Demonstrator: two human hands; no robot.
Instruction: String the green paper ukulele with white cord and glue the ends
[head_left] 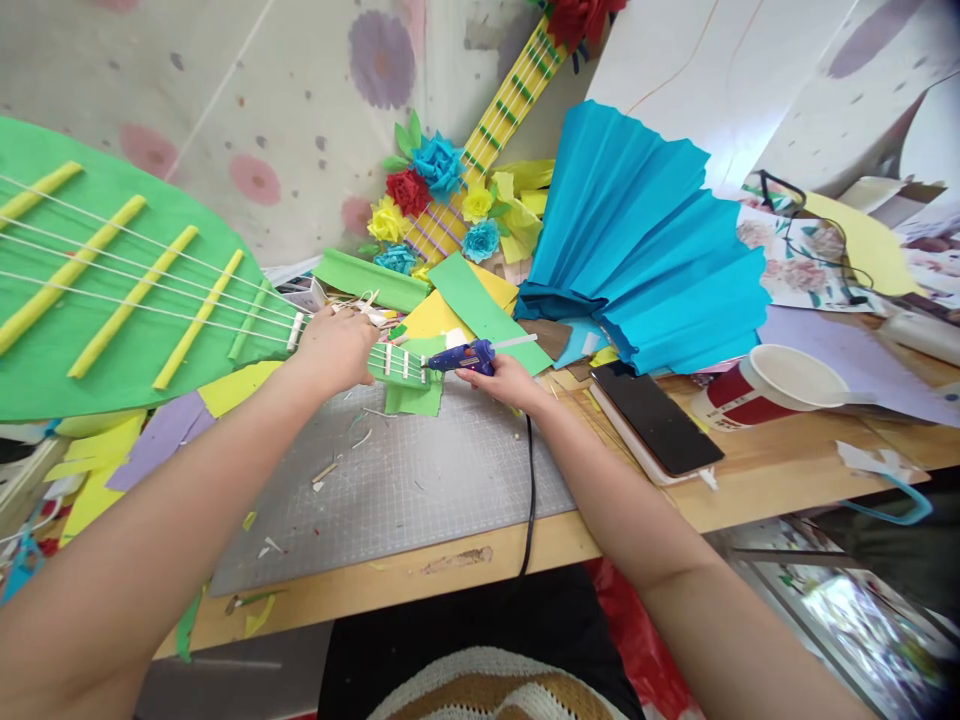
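Observation:
My right hand [501,382] is closed round a blue hot glue gun [466,357]. A white glue stick pokes out of its back, and its nozzle points left at the narrow end of a green paper instrument [247,395]. That instrument has yellow paper bars, white strings and small white strips near its end. My left hand [339,345] lies over its neck with the fingers curled down round it; the thumb is mostly hidden. Beneath the narrow end is a green paper piece [412,402].
A grey cutting mat [420,485] with scraps covers the front of the wooden table. Behind stands a yellow paper guitar [491,135] with paper flowers. To the right are pleated blue paper [637,240], a phone [660,415] and a paper cup [776,385]. The gun's black cord [530,500] hangs over the edge.

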